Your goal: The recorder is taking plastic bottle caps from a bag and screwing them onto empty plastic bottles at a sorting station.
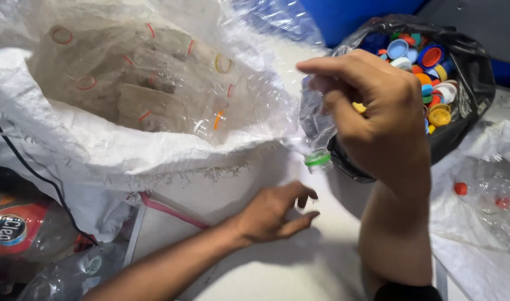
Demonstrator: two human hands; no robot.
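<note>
Above the white counter (277, 267), the right hand (377, 111) holds a crushed clear bottle (316, 125) neck-down in a firm grip. The left hand (274, 212) rests beneath, fingers loosely curled and empty; best to pinch the green neck ring (318, 160) squarely.

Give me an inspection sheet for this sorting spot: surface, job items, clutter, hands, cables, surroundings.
Surface: white woven sheet, creased.
Job's things: crushed clear bottle, neck down, green neck ring on, cap off; black bag full of mixed-colour caps.
Clutter: white sack holding clear capless bottles; loose bottles bottom left; a red cap at right.
Hands: right hand grips the crushed clear bottle; left hand rests on the sheet.
Cables: one black cord across the sack.
Surroundings: blue container behind.
</note>
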